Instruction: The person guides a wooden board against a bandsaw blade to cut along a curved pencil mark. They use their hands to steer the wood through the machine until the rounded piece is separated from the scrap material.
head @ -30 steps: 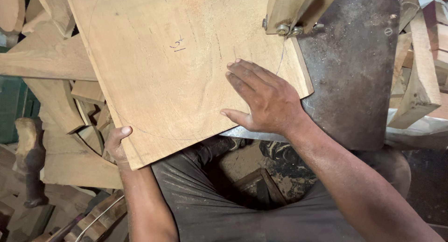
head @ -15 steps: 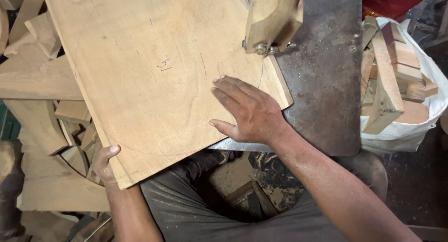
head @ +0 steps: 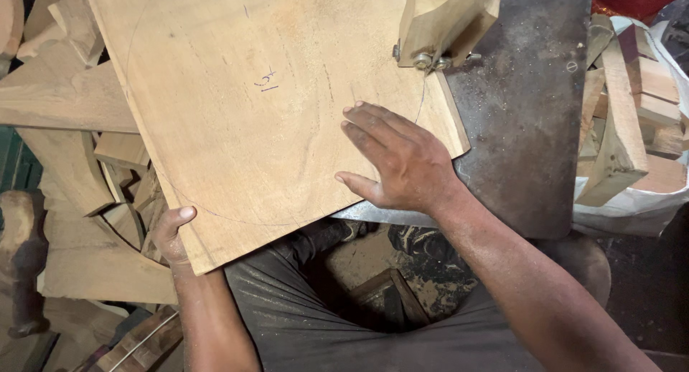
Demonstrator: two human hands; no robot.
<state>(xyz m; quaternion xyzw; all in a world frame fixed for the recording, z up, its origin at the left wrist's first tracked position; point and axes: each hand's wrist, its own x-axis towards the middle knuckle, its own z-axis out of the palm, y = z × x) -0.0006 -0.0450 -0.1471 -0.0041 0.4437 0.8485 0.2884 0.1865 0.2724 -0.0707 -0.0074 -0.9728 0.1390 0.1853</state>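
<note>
I'm sawing along the pencilled circle on the wooden board (head: 244, 121) lying on the bandsaw table (head: 531, 128) — my right hand (head: 402, 164) pressed flat and open on top, my left hand (head: 171, 235) gripping its near corner. By my judgement, the next move calls for slow turning into the blade guide (head: 438, 20) — fingers clear.

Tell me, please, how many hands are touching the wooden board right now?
2. The right hand lies flat on top of the wooden board, near its right edge. The left hand grips the board's lower left corner, fingers mostly hidden underneath.
</note>
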